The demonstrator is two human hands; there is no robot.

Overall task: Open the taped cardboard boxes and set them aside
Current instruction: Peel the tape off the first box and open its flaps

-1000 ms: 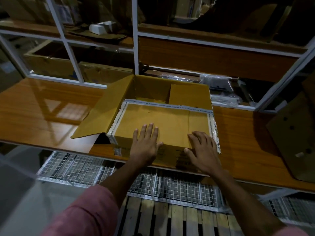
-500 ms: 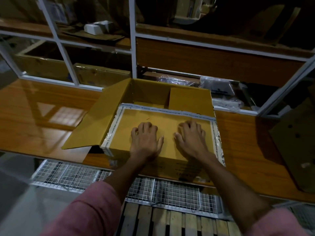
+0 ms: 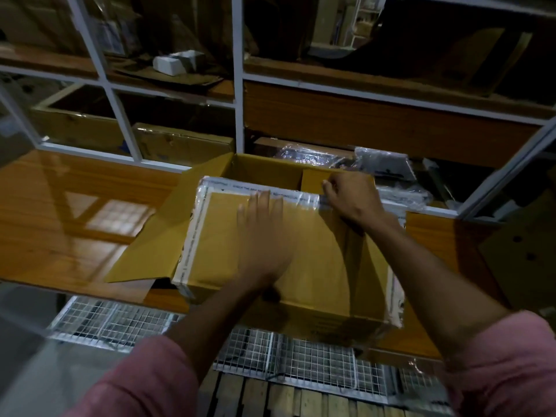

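Shelving with white frames fills the top of the frame, above a glossy wooden bench (image 3: 75, 206) that carries the cardboard box (image 3: 301, 251) at centre. One flap (image 3: 156, 236) lies folded out to the left; the near flap stays edged with clear printed tape (image 3: 240, 188), whose small lettering is too blurred to read. The left hand (image 3: 264, 233) lies flat on that flap, fingers straight. The right hand (image 3: 352, 197), nearer the tape's far edge running left to right, has curled fingers at it, apparently pinching the tape, though motion blur leaves this uncertain.
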